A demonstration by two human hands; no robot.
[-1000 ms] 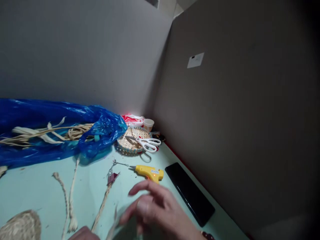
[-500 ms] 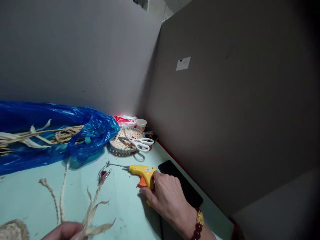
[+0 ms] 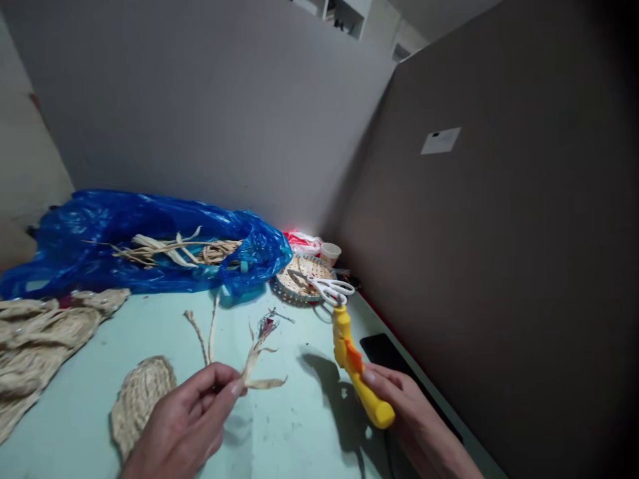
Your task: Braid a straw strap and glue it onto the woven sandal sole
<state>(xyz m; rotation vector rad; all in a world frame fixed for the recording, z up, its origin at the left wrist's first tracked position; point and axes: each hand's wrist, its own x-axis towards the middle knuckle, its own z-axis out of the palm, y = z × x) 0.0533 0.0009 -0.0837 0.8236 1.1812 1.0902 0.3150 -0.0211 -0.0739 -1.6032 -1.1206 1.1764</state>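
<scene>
My right hand (image 3: 409, 419) is closed round the handle of a yellow glue gun (image 3: 352, 359), lifted off the pale green table (image 3: 299, 426) with its nozzle pointing away toward the back. My left hand (image 3: 187, 419) pinches the end of a braided straw cord (image 3: 257, 356) whose loose dry strips splay out beside my fingers. The cord's far end carries a small dark red clip (image 3: 267, 326) resting on the table. A flat woven straw oval (image 3: 140, 399) lies just left of my left hand.
A blue plastic bag (image 3: 150, 246) with dry straw lies along the back wall. A small woven basket (image 3: 299, 279) holds white-handled scissors (image 3: 329, 289). A black phone (image 3: 394, 362) lies by the brown partition on the right. Woven straw pieces (image 3: 40, 339) lie at left.
My right hand has picked the glue gun up off the table and turned it upright. My left hand has come further into view with the cord. The view has swung left.
</scene>
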